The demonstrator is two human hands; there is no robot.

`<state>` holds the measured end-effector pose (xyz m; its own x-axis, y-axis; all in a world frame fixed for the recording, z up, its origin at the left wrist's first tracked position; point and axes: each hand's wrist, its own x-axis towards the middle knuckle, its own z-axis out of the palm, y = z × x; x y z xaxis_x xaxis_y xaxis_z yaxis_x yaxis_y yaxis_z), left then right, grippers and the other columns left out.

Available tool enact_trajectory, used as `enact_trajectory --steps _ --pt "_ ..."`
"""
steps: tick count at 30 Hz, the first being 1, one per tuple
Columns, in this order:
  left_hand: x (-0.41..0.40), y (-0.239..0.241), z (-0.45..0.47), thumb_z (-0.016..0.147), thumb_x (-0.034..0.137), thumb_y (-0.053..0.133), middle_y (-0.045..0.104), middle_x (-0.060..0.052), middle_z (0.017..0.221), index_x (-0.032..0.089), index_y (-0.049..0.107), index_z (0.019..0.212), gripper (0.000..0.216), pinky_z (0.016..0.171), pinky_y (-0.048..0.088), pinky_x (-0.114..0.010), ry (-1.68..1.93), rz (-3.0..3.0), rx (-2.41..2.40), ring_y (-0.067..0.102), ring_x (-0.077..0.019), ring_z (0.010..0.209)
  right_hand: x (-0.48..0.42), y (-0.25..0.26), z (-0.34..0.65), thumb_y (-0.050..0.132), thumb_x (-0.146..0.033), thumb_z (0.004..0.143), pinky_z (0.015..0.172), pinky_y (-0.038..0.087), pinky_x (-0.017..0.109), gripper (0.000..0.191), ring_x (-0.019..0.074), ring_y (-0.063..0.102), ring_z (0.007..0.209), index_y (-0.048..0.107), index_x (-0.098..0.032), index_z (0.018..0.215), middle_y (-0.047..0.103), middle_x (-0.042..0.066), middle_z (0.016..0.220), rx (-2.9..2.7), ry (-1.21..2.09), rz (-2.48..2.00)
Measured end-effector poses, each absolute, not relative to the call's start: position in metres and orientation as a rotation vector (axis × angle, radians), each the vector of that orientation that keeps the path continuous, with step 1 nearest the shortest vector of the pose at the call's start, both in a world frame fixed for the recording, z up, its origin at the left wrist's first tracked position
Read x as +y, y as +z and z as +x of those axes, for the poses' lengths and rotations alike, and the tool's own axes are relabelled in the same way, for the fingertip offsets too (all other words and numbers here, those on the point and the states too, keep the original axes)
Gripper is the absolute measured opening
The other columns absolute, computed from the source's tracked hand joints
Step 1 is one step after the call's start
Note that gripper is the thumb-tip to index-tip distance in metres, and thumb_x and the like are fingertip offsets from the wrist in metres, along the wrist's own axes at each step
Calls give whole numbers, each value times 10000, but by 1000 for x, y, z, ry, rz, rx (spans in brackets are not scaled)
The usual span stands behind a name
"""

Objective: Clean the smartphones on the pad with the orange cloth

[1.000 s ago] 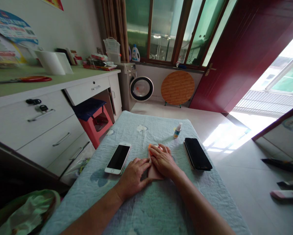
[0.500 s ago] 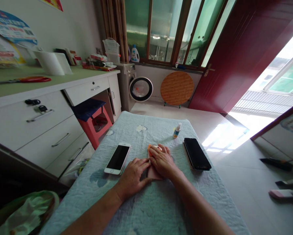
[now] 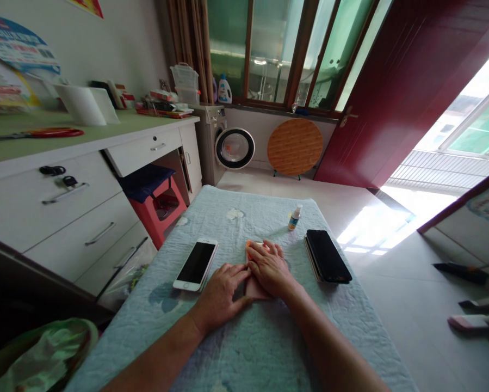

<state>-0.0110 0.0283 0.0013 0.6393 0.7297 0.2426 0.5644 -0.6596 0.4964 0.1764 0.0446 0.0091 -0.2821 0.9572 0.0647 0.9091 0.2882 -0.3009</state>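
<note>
You sit at a table covered by a pale blue quilted cloth [image 3: 252, 348], with a white phone [image 3: 196, 265] lying left of your hands and a black phone [image 3: 329, 256] right of them. Past the far edge, a round wooden tabletop [image 3: 295, 146] leans on edge below the windows, between a washing machine [image 3: 207, 141] with its round door open and a dark red door [image 3: 375, 92]. Of the containers, a small spray bottle [image 3: 294, 219] stands upright near the cloth's far right corner; a clear plastic box [image 3: 185, 81] and a detergent bottle [image 3: 224, 90] stand by the curtain, their contents too small to tell. At your lower left, a green-rimmed bin [image 3: 93, 329] holds crumpled whitish plastic [image 3: 44, 354]. Your pink piece with an orange end [image 3: 257, 288] lies mid-cloth, partly covered by your right hand [image 3: 271, 267]; your left hand [image 3: 226, 291] bends its fingers against the near left edge. You cannot tell whether either hand grips it.
</note>
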Motion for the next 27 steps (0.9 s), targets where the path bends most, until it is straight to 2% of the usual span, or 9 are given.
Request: enact_trajectory --steps 8,14,19,22,27 --pt "29 2 -12 817 498 643 584 -96 1274 198 590 1221 507 967 425 -428 570 2474 1067 525 -276 1103 46 13 186 329 -388 974 1089 116 505 382 277 273 1342 495 -361 1316 471 -53 1428 -2255 214 -1854" --pt "29 3 -11 815 478 649 575 -101 1297 202 597 1216 490 974 418 -440 560 2462 1074 528 -276 1119 42 18 203 355 -361 970 1012 251 418 331 260 368 1250 551 -312 1233 525 -15 1371 -2183 194 -1934" --pt "28 1 -13 823 488 635 578 -95 1293 218 590 1222 484 964 424 -444 586 2462 1053 536 -275 1110 39 20 210 346 -274 978 896 334 302 293 178 526 997 629 -200 1001 623 58 1146 -2248 278 -1814" --pt "28 1 -13 825 500 630 573 -101 1301 208 584 1228 500 963 425 -449 590 2470 1046 533 -279 1114 38 22 212 381 -191 952 860 346 264 273 155 549 914 648 -167 900 637 63 976 -2304 282 -1737" --pt "28 1 -12 836 545 601 576 -114 1296 189 584 1226 529 969 425 -456 588 2484 1048 537 -285 1119 32 29 214 421 -153 916 753 377 222 288 125 561 802 667 -168 767 607 43 875 -2328 406 -1693"
